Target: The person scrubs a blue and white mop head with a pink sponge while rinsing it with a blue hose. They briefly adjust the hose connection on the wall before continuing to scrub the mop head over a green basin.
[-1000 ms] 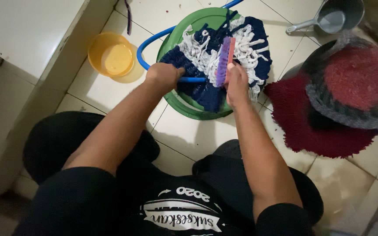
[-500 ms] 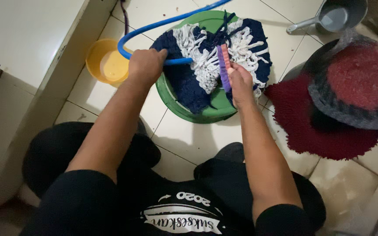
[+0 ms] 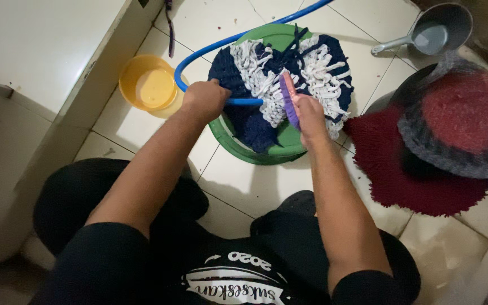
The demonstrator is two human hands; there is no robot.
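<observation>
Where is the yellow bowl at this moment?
In the head view, the yellow bowl stands on the tiled floor at upper left, just left of the left hand and the blue hose, beside the green basin.

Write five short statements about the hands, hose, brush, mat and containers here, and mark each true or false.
1. The left hand grips the blue hose. True.
2. The right hand holds a sponge. False: it holds a purple brush.
3. The navy and white mat lies on a green basin. True.
4. The yellow bowl sits on the red mat. False: it stands on the floor tiles, left of the basin.
5. The grey dipper lies inside the green basin. False: it stands apart on the floor.
</observation>
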